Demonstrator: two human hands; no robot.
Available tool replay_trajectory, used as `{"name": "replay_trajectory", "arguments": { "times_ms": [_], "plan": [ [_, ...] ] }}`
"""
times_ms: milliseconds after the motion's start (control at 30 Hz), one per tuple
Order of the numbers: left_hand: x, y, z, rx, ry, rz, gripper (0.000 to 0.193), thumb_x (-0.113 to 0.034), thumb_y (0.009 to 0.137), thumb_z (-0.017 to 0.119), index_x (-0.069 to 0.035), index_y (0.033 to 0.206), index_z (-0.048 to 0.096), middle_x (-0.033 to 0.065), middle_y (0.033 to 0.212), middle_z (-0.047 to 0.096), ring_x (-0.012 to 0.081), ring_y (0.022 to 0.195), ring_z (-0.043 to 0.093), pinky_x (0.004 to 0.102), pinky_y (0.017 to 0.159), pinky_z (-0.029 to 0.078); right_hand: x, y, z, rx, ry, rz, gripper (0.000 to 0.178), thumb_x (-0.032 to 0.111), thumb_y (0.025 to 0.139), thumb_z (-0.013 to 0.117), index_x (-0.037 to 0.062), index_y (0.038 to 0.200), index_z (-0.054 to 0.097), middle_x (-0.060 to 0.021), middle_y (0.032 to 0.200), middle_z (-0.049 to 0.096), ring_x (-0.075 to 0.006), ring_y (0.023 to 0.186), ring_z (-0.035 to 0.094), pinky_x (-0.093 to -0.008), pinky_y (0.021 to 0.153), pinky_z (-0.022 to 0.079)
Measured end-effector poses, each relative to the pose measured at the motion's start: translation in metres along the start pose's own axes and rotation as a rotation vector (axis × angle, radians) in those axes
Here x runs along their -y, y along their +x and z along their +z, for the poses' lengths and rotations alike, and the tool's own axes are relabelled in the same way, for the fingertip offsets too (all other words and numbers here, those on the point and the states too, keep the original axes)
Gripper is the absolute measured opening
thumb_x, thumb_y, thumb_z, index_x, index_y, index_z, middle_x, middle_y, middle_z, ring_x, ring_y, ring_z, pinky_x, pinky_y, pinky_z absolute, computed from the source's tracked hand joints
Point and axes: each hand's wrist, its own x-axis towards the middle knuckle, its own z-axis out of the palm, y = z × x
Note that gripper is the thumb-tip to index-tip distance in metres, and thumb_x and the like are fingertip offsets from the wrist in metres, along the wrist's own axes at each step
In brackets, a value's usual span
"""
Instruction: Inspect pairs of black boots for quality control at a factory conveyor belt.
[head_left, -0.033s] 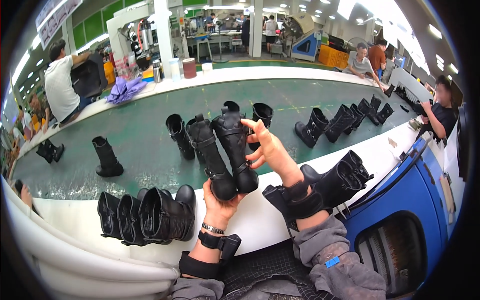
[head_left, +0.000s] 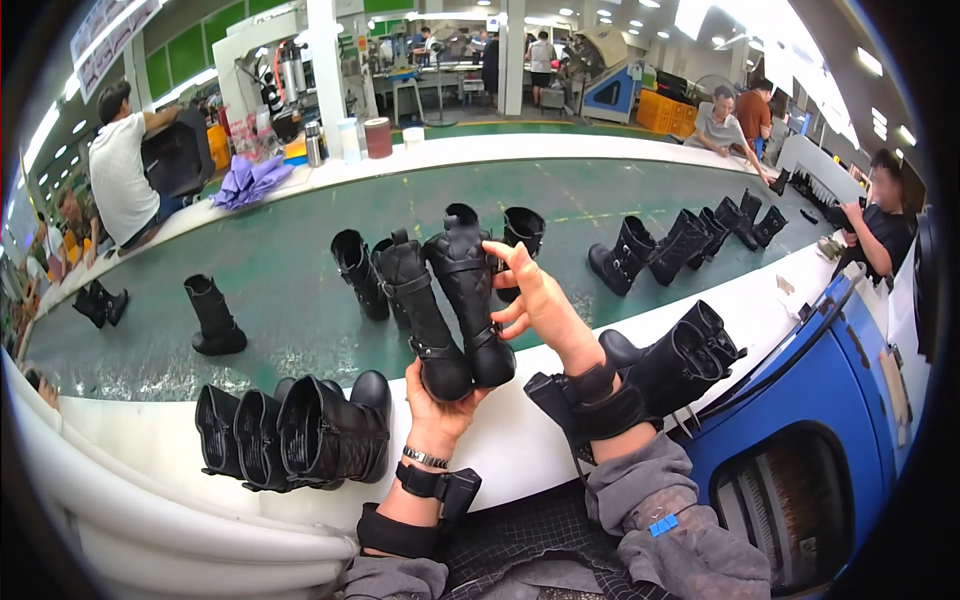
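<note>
A pair of black buckled boots stands upright before me, the left boot [head_left: 420,305] leaning slightly against the right boot [head_left: 466,280]. My left hand [head_left: 437,418] is closed round their lower ends from beneath; part of its fingers is hidden behind them. Beside the right boot, my right hand [head_left: 545,305] has its fingers spread, with fingertips touching the shaft and the strap near the foot. Behind the pair, more black boots [head_left: 358,275] are partly hidden.
Several boots [head_left: 335,435] stand on the white ledge [head_left: 500,440] at left, and others [head_left: 685,360] lie right of my forearm. A single boot [head_left: 215,318] and a row of boots [head_left: 680,245] stand on the green surface [head_left: 290,260]. A blue machine [head_left: 800,400] borders the right.
My hands and the boots hold the same place. At the far left edge, another person's hand has shifted slightly.
</note>
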Motion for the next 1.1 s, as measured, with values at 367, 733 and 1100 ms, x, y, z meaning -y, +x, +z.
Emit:
{"name": "replay_trajectory", "arguments": {
  "times_ms": [367, 733, 1100],
  "plan": [
    [0.0, 0.002, -0.007, -0.116, 0.121, 0.022, 0.065, -0.058, 0.085, 0.036, -0.011, 0.127, 0.05, 0.0164, 0.125, 0.056, 0.0364, 0.11, 0.058, 0.0502, 0.08, 0.055, -0.011, -0.004, -0.009, -0.001, 0.04, -0.022, 0.084, 0.074, 0.085, 0.031, 0.014, 0.144, 0.033, -0.0204, 0.12, 0.049, -0.0214, 0.078, 0.062, -0.0299, 0.062, 0.056],
    [-0.009, -0.007, -0.011, 0.113, 0.542, 0.599, 0.057, -0.016, 0.073, 0.067, 0.0, 0.125, 0.051, 0.0093, 0.118, 0.06, 0.0246, 0.113, 0.056, 0.0366, 0.103, 0.04, -0.098, -0.056, 0.008, -0.051, 0.532, -0.259, 0.075, 0.005, 0.063, 0.076, 0.0018, 0.132, 0.047, -0.0075, 0.124, 0.055, -0.02, 0.116, 0.052, -0.0339, 0.102, 0.038],
    [-0.019, -0.021, 0.008, 0.447, 0.717, 0.523, 0.11, 0.009, 0.05, 0.074, -0.008, 0.146, 0.024, 0.0086, 0.139, 0.043, 0.0229, 0.126, 0.045, 0.0363, 0.108, 0.035, -0.169, -0.077, 0.005, 0.152, 1.088, -0.365, 0.065, 0.027, 0.083, 0.067, 0.0113, 0.14, 0.039, -0.0098, 0.141, 0.044, -0.0254, 0.126, 0.045, -0.0383, 0.099, 0.034]
  ]
}}
